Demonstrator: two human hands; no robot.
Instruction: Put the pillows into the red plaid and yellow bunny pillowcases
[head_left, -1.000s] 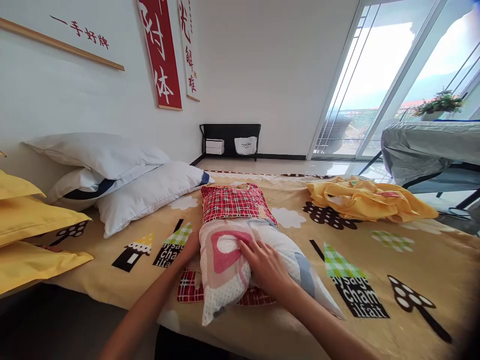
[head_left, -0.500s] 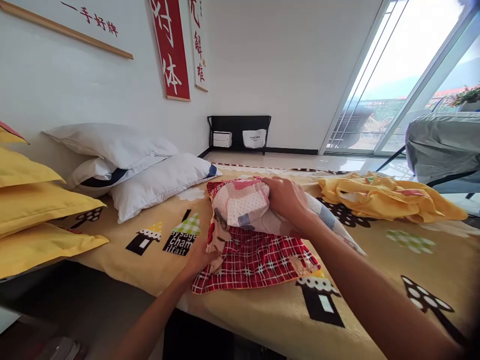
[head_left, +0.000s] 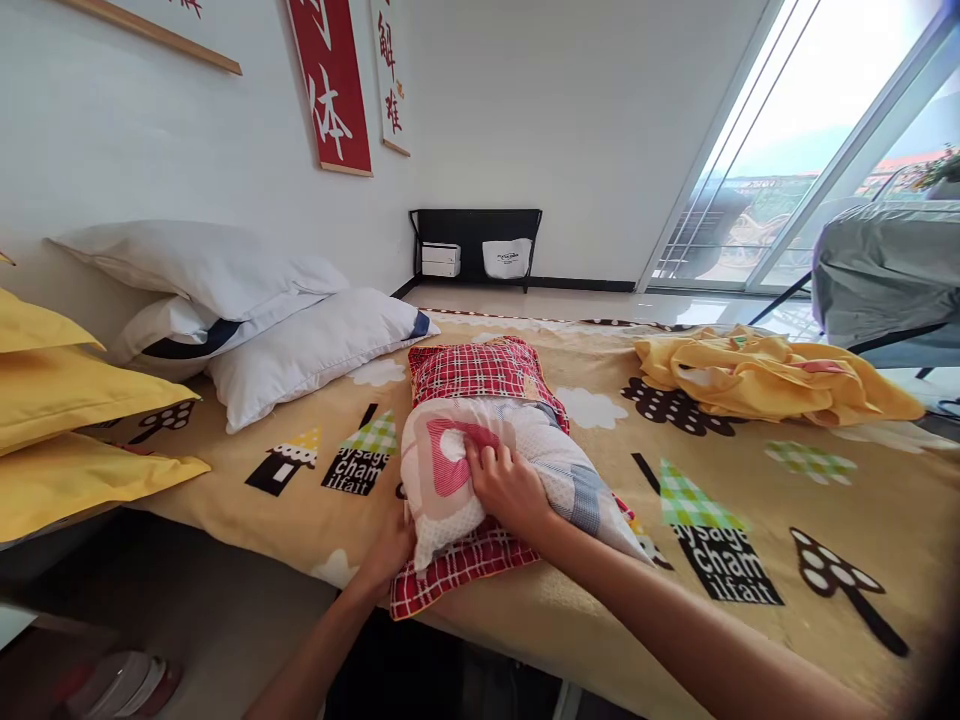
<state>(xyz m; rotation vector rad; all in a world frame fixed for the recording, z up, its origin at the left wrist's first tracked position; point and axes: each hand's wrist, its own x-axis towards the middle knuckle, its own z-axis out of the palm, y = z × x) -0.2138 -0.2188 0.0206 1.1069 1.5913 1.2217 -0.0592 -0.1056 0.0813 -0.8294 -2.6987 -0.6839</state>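
Note:
A pillow with a white, pink and grey-blue patchwork cover (head_left: 559, 470) lies across a red plaid pillowcase (head_left: 480, 370). The plaid shows above the pillow's far side and as a strip below its near corner. On top of the pillow, beside a pink heart shape, my right hand (head_left: 514, 490) presses with bent fingers and grips the cloth. My left hand (head_left: 390, 545) is closed at the left edge of the plaid pillowcase, near the bed's front edge; its fingertips are partly hidden. How far the pillow sits inside the case cannot be made out.
The bed's tan patterned cover (head_left: 600, 600) lies beneath. White pillows (head_left: 315, 345) are piled against the wall, and yellow pillows (head_left: 90, 400) are stacked at the left. Crumpled yellow cloth (head_left: 780, 375) lies at the right. Beyond it stands a covered grey chair (head_left: 885, 265).
My right hand has moved nearer and left with the pillow's end, which now lies lower over the case. Red plaid now shows beyond the pillow. My left hand has shifted slightly nearer.

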